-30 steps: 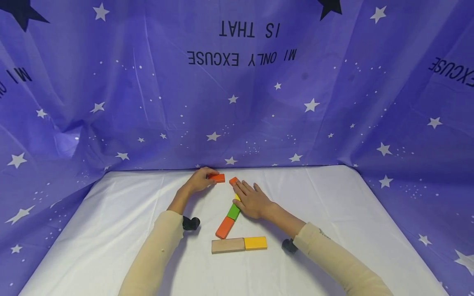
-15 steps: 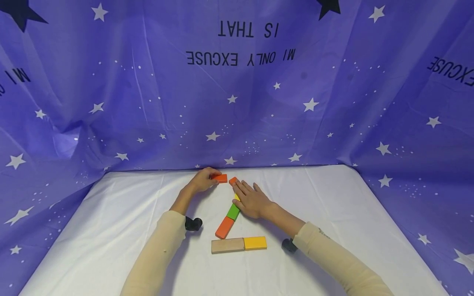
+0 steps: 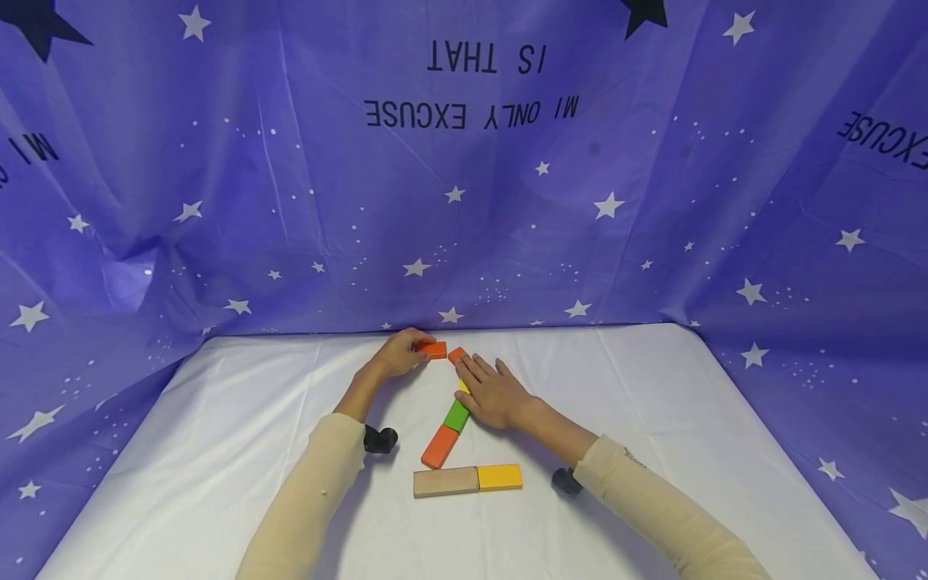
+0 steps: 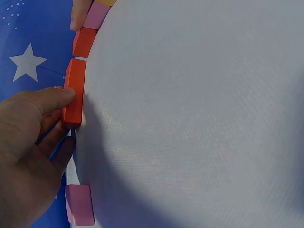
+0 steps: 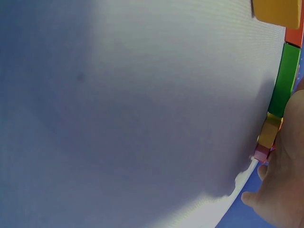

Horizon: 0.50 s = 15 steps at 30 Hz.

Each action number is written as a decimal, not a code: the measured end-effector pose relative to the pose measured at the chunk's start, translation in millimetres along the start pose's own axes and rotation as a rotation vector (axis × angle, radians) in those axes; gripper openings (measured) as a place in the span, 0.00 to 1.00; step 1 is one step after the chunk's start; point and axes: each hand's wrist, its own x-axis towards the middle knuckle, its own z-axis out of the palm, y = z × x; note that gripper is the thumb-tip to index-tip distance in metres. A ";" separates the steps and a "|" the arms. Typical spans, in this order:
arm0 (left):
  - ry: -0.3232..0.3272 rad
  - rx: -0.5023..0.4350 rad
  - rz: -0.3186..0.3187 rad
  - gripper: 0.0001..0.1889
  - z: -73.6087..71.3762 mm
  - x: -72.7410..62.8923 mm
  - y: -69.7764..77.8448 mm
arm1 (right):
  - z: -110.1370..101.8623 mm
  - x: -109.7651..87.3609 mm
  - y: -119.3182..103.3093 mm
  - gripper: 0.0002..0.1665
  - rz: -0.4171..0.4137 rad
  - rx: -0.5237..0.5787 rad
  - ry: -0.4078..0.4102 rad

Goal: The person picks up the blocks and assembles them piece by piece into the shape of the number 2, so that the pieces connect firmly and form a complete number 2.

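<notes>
My left hand (image 3: 396, 353) grips a red-orange block (image 3: 435, 350) between thumb and fingers at the far side of the table. A narrow gap separates this block (image 4: 75, 95) from another red-orange block (image 4: 84, 43) at the end of a slanting row. Along that row lie a pink block (image 4: 97, 15), a yellow block (image 5: 270, 130), a green block (image 3: 457, 416) and a red-orange block (image 3: 439, 446). My right hand (image 3: 496, 395) lies over the row's upper part with its fingers extended, partly hiding the pink and yellow blocks.
A plain wooden block (image 3: 445, 482) and a yellow block (image 3: 500, 477) lie end to end nearer me. Behind my left hand sits a separate pink block (image 4: 80, 205). A purple star-printed curtain (image 3: 464, 242) borders the white table (image 3: 616, 515).
My left hand has slid the red-orange block a little to the right, narrowing the gap to the row's end block. The right hand has stayed in place.
</notes>
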 end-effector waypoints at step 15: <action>0.000 0.002 -0.007 0.18 3.8 4.8 -2.4 | 2.6 1.2 2.8 0.40 0.013 -0.005 -0.018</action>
